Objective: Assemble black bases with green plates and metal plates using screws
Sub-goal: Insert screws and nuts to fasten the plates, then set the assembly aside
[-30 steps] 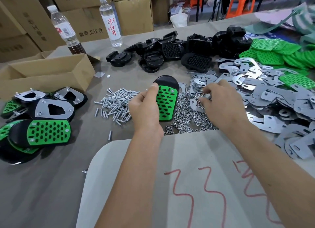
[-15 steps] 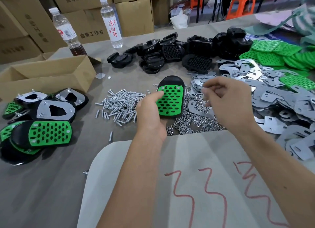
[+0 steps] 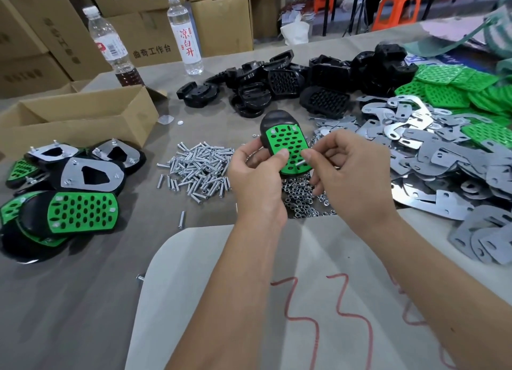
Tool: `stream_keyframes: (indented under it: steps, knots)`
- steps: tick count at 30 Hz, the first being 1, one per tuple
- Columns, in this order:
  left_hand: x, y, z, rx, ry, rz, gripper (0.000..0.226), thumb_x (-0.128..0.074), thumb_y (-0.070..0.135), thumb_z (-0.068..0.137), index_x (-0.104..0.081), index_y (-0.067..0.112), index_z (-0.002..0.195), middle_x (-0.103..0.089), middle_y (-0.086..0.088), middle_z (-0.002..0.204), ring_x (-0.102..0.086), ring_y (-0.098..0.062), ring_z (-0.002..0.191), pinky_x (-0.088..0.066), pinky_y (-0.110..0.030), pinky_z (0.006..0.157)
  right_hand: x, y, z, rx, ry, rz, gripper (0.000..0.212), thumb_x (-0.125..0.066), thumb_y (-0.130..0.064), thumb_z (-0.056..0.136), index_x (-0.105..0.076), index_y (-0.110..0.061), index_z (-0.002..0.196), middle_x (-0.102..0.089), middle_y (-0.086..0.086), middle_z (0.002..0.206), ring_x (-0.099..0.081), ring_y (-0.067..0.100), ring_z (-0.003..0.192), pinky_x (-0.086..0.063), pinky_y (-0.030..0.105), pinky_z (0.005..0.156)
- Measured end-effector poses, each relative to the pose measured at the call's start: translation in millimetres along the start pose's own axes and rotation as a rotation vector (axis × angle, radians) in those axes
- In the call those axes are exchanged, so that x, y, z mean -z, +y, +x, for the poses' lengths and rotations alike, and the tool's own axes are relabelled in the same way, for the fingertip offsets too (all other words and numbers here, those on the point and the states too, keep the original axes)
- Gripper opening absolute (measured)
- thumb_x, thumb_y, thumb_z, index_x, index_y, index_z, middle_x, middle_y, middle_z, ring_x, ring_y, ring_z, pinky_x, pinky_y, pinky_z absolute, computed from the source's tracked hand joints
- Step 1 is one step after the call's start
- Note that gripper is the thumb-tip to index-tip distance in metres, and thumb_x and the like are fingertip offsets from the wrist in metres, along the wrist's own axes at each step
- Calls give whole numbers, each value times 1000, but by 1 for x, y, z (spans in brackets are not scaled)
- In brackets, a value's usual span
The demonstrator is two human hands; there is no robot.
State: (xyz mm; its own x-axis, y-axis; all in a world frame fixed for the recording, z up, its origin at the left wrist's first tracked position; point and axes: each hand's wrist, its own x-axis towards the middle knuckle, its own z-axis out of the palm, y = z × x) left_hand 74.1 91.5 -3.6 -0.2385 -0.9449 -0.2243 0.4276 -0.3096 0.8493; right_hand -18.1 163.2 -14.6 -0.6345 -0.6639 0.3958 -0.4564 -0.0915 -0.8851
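Above the nut pile, two hands [image 3: 302, 173], one green-plated base [image 3: 286, 145], one screw [image 3: 300, 163]

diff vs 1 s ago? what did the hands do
The right hand left the pile of nuts and came in to the held black base with its green plate, now pinching a screw at the plate's lower right corner. The left hand lifted the base slightly and keeps its grip. The screw pile, metal plates and finished assemblies lie unchanged.
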Motion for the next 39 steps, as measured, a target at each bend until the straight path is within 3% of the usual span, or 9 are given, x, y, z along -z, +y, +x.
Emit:
stream_keyframes:
  steps: [5,10,15,19,25,27,31,36,39]
  knots:
    - [0,-4,-1,-101,22,13,39,-69,-17,85,-63,6,116,-75,-18,109,-75,-36,101,-60,-46,84,1,2,2,108,-16,-148,14,-79,-10,90,-68,-8,82,-65,3,62,-66,24,52,-56,48,53]
    - [-3,-10,-3,-206,63,-19,37,-69,-21,81,-65,7,104,-74,-5,91,-74,-9,78,-60,-24,72,-5,3,-3,14,-2,-106,20,-76,-12,92,-61,-7,79,-64,4,56,-63,22,43,-52,42,44]
    - [-4,-13,0,-275,55,15,36,-70,-22,79,-66,9,98,-75,1,81,-73,-5,75,-58,-20,68,-7,0,-4,96,27,-214,22,-75,-13,92,-60,-9,78,-64,3,60,-64,25,50,-48,38,51]
    - [-3,-13,-2,-354,35,70,36,-71,-19,80,-67,11,99,-74,-6,91,-73,-10,83,-59,-25,75,-8,2,-5,-218,29,208,23,-75,-9,93,-60,-2,78,-60,7,49,-49,15,32,-36,23,36]
    - [2,-10,2,-372,33,103,36,-70,-20,79,-68,10,99,-75,-13,96,-74,-18,86,-63,-39,84,-6,5,-4,-94,-91,85,26,-78,-8,90,-60,-10,72,-62,6,51,-52,18,38,-40,27,42]
    - [3,-9,3,-414,1,178,38,-72,-19,77,-68,13,97,-76,-8,93,-74,-17,87,-62,-35,84,-7,4,-2,-101,-91,0,26,-78,-7,90,-60,-11,70,-63,7,55,-55,26,43,-43,30,44]
    - [0,-8,0,-461,-72,303,42,-74,-16,76,-68,22,93,-73,7,87,-71,-7,83,-57,-23,78,-5,2,-2,-441,-51,451,29,-72,-2,94,-57,-7,69,-55,8,46,-38,12,29,-29,18,34]
    - [-3,-1,3,-302,-49,29,36,-68,-22,80,-69,7,101,-76,-15,99,-74,-25,92,-62,-43,87,5,2,2,-269,-111,419,24,-81,-15,89,-62,0,83,-57,9,51,-40,13,32,-35,23,36]
    - [-5,3,1,-174,-52,-95,34,-65,-23,83,-68,3,104,-74,-21,104,-73,-35,101,-60,-49,94,3,1,2,-369,-115,489,51,-84,-39,76,-58,-4,101,-59,5,60,-45,13,43,-30,19,35]
